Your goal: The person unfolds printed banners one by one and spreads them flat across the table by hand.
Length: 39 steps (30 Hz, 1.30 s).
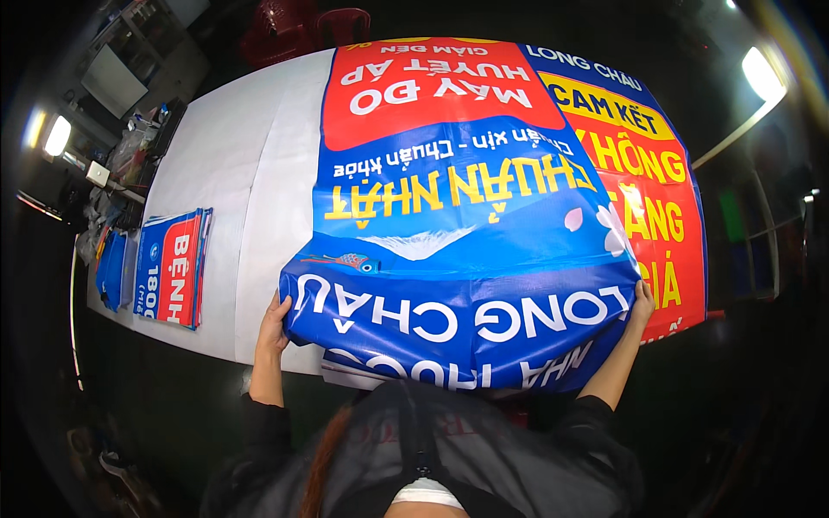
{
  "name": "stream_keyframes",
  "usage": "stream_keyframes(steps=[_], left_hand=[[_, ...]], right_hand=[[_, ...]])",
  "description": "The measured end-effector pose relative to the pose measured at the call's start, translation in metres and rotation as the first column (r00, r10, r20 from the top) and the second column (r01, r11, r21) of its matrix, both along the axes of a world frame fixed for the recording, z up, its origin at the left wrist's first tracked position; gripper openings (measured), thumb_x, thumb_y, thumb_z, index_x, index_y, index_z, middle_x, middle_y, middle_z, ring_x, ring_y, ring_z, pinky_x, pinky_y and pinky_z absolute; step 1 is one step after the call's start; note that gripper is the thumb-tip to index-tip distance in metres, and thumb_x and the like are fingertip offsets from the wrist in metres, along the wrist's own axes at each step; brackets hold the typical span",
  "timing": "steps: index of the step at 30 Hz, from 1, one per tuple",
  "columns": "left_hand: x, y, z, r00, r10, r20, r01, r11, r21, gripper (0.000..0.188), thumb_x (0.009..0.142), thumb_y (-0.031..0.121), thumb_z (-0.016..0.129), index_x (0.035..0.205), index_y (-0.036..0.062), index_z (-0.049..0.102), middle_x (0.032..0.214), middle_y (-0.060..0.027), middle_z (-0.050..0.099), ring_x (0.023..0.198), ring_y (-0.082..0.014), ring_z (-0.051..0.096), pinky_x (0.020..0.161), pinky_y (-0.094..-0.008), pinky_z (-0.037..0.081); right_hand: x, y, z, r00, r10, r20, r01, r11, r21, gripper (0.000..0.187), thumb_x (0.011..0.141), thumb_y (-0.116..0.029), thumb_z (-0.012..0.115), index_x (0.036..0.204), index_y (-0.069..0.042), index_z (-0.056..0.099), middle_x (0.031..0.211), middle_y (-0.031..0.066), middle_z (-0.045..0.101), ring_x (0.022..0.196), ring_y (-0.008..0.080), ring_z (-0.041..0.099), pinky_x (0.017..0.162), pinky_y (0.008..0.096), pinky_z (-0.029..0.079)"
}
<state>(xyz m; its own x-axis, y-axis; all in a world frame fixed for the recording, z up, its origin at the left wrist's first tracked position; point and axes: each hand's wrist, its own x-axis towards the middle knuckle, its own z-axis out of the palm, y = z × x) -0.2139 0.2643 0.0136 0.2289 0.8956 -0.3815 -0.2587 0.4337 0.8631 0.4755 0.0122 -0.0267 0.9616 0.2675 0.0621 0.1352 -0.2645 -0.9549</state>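
Dark room round white counter (259, 173); I see big blue-and-red banner (466, 216) spread on it, long way running away from me; left hand (275, 324) and right hand (641, 304) each pinch near corner, folded edge between them; both equally near.

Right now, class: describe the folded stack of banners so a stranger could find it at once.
Start at the long white table. Beside the big blue and red banner that both hands grip, look toward the table's left end. There lies the folded stack of banners, small and flat, untouched, next to a plain blue pile.
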Motion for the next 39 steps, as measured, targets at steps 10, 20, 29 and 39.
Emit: stream_keyframes(steps=[10,20,29,39], left_hand=[[-0.018,0.012,-0.01,0.991,-0.085,-0.099,0.086,0.996,0.008,0.052,0.084,0.015,0.052,0.13,0.0047,0.031,0.119,-0.0108,0.047,0.104,-0.0185,0.049,0.087,-0.0303,0.041],[-0.051,-0.031,-0.023,0.976,-0.083,0.203,0.152,0.924,-0.35,0.054,0.078,0.03,0.06,0.117,-0.0027,0.042,0.114,-0.012,0.051,0.102,-0.0204,0.051,0.085,-0.0328,0.043],[-0.055,-0.067,-0.01,0.897,-0.408,-0.17,0.413,0.911,-0.008,0.043,0.081,0.023,0.059,0.115,0.0008,0.046,0.111,-0.006,0.052,0.1,-0.0153,0.05,0.088,-0.0294,0.038],[-0.091,-0.102,-0.001,0.79,-0.424,-0.443,0.414,0.902,-0.124,0.042,0.083,0.022,0.055,0.118,0.0005,0.045,0.108,-0.0112,0.055,0.096,-0.0195,0.054,0.085,-0.032,0.043]], right_hand=[[-0.019,-0.005,0.043,0.987,0.091,0.132,-0.078,0.992,-0.099,0.036,0.081,-0.021,0.058,0.105,0.006,0.055,0.093,0.013,0.061,0.082,0.016,0.056,0.077,0.0254,0.042],[-0.067,-0.137,0.006,0.397,0.185,-0.899,-0.702,0.693,-0.167,0.041,0.073,-0.028,0.066,0.109,-0.013,0.054,0.086,-0.0023,0.056,0.074,0.0108,0.048,0.069,0.0292,0.039],[-0.161,-0.241,0.005,0.68,0.35,-0.645,-0.368,0.923,0.113,0.036,0.081,-0.022,0.057,0.109,-0.002,0.048,0.098,0.0066,0.057,0.09,0.0185,0.055,0.08,0.0332,0.043],[-0.141,-0.293,0.03,0.943,0.164,-0.29,-0.256,0.913,-0.316,0.027,0.081,-0.024,0.057,0.097,-0.003,0.06,0.084,0.0041,0.061,0.079,0.0128,0.055,0.073,0.0255,0.043]])
